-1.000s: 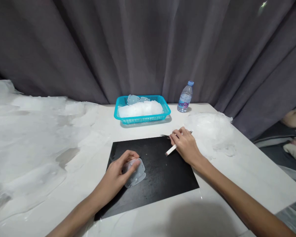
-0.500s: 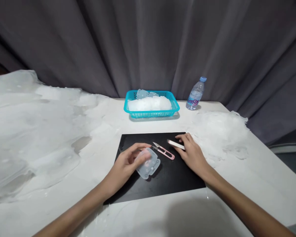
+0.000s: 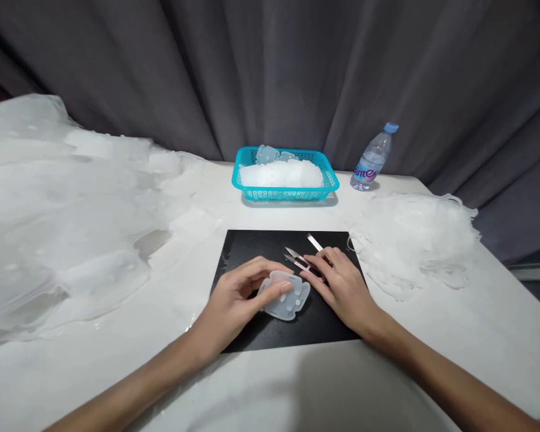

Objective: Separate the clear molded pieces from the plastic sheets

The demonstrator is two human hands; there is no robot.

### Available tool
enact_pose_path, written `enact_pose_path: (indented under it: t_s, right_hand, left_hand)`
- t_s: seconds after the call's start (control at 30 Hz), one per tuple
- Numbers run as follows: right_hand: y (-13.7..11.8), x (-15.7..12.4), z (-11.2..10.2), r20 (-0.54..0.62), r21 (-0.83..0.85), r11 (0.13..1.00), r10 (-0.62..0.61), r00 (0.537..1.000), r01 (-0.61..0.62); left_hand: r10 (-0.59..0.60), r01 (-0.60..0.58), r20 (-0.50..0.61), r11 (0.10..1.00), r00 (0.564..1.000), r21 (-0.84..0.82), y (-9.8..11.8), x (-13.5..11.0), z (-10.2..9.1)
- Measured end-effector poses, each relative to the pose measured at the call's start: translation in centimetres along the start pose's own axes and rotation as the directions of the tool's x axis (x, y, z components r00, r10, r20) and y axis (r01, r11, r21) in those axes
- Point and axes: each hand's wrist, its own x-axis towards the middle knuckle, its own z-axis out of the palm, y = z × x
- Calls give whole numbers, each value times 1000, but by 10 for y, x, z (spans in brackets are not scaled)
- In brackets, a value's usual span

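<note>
My left hand point(image 3: 249, 294) pinches a translucent, frosted piece of soft plastic point(image 3: 288, 300), squarish with notched, rounded corners and small holes and bumps. The piece is above a black mat point(image 3: 252, 240). My right hand point(image 3: 337, 282) has its thumb and fingers closed around the pink handle of a pair of thread snips point(image 3: 296, 257); the blades point away to the upper left. Just beyond those fingers a pair of flat tweezers point(image 3: 314, 242) lies on the mat, its near part hidden by my hand.
A turquoise basket point(image 3: 288, 194) with white, translucent pieces stands at the back, beside a water bottle point(image 3: 371, 162). A big heap of translucent sheets point(image 3: 72, 216) covers the left side. Stringy white scraps point(image 3: 418, 240) are piled on the right. A grey curtain point(image 3: 270, 72) hangs behind.
My right hand has let go of the tweezers, leaving them on the mat, and has taken hold of the thread snips. My left hand has tilted the plastic piece a little.
</note>
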Motion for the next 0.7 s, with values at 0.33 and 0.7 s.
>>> enact_pose_path:
  t_s: [0.33,0.7]
  right_hand:
    - [5,-5,-16,143,583,731,338,930,-355]
    - [-20,-1,-23,397,830,333,209,894,-447]
  left_hand:
    - [-126,125,28,992,992,26,-3,-7,1]
    - [-77,83,-41,981,996,175,2,-4,4]
